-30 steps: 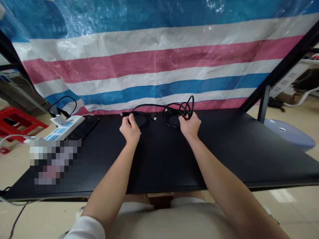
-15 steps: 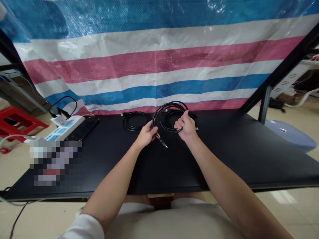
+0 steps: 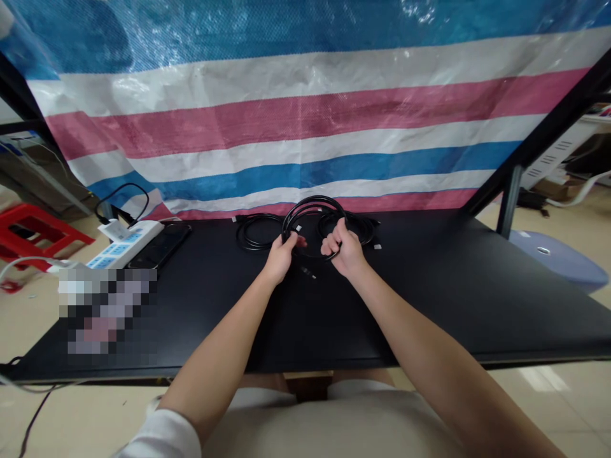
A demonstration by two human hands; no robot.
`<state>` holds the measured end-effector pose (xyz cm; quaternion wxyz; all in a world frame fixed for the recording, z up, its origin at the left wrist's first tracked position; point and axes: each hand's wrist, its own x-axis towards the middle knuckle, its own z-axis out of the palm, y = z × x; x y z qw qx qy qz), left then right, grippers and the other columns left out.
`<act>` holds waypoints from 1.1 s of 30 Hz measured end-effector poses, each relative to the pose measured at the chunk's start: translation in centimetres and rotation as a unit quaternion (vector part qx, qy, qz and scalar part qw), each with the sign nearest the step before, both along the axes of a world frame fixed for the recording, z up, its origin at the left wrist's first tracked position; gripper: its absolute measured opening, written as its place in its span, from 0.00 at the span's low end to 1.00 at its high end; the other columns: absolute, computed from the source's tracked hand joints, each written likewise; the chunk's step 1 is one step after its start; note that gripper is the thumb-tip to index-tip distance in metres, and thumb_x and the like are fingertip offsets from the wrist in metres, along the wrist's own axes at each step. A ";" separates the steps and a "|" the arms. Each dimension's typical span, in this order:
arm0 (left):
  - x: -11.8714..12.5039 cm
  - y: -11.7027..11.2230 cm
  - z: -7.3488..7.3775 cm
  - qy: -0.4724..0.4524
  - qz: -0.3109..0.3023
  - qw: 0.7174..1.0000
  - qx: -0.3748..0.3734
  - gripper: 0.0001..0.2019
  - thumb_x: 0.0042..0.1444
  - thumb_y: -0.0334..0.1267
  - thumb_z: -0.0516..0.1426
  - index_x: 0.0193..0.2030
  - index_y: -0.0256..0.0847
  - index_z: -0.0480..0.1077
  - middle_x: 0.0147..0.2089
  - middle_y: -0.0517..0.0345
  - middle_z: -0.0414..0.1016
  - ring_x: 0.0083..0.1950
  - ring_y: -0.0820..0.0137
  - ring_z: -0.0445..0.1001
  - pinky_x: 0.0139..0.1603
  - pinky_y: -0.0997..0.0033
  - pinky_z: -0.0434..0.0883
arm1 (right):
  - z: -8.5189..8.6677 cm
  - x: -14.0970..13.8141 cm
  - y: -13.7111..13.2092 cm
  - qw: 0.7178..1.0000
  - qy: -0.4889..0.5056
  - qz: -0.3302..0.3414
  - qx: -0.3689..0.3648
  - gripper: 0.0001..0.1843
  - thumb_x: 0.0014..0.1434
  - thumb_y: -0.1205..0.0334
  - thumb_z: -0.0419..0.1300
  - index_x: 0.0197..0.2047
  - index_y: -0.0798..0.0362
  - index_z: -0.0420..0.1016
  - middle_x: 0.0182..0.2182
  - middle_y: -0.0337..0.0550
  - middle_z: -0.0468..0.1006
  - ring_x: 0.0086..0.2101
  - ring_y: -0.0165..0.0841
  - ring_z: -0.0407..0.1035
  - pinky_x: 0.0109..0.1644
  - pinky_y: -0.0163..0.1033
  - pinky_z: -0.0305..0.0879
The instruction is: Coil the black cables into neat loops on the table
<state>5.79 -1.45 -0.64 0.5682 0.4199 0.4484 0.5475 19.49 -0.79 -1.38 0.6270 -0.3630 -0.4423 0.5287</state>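
A coiled black cable [image 3: 312, 207] is held upright between both hands above the black table [image 3: 429, 299]. My left hand [image 3: 280, 254] pinches the coil's left side, fingers closed on it. Closed round the coil's right side is my right hand [image 3: 344, 247]. A loose plug end [image 3: 309, 273] dangles below the hands. One more black cable coil [image 3: 255, 230] lies flat on the table just left of my hands, and another [image 3: 356, 222] lies behind my right hand.
A white power strip [image 3: 125, 243] with a plugged-in charger sits at the table's far left, beside a dark phone [image 3: 160, 247]. A striped tarp [image 3: 305, 127] hangs behind the table. A red stool [image 3: 28, 232] and a pale blue stool [image 3: 556, 257] stand on the floor.
My left hand left the flat coil on the table and came right to the coil in my right hand. Both hands now hold that coil, gathered into a rounder loop.
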 end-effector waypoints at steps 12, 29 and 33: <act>-1.2 0.3 0.9 -0.170 -0.028 0.983 -0.062 0.27 0.49 0.59 0.59 0.17 0.42 0.52 0.11 0.71 0.47 0.12 0.79 0.52 0.17 0.76 0.61 | -0.5 -0.3 -0.1 0.980 -0.170 -0.099 0.028 0.24 0.41 0.37 0.63 0.24 0.49 0.66 0.09 0.28 0.62 0.13 0.27 0.60 0.20 0.34 0.57; -1.7 0.3 1.7 -0.195 -0.038 0.967 -0.160 0.23 0.61 0.55 0.49 0.22 0.40 0.57 0.14 0.72 0.42 0.12 0.81 0.43 0.13 0.79 0.51 | -0.8 0.2 0.2 0.994 -0.028 0.091 -0.057 0.31 0.42 0.30 0.62 0.16 0.49 0.57 0.09 0.32 0.59 0.16 0.26 0.58 0.23 0.34 0.58; -1.5 0.1 1.7 -0.196 -0.036 0.972 -0.124 0.17 0.62 0.44 0.53 0.24 0.39 0.59 0.16 0.69 0.51 0.14 0.81 0.52 0.16 0.80 0.57 | -0.2 0.7 0.2 0.986 0.039 0.121 -0.109 0.28 0.42 0.33 0.65 0.20 0.50 0.62 0.09 0.29 0.57 0.16 0.27 0.59 0.23 0.34 0.61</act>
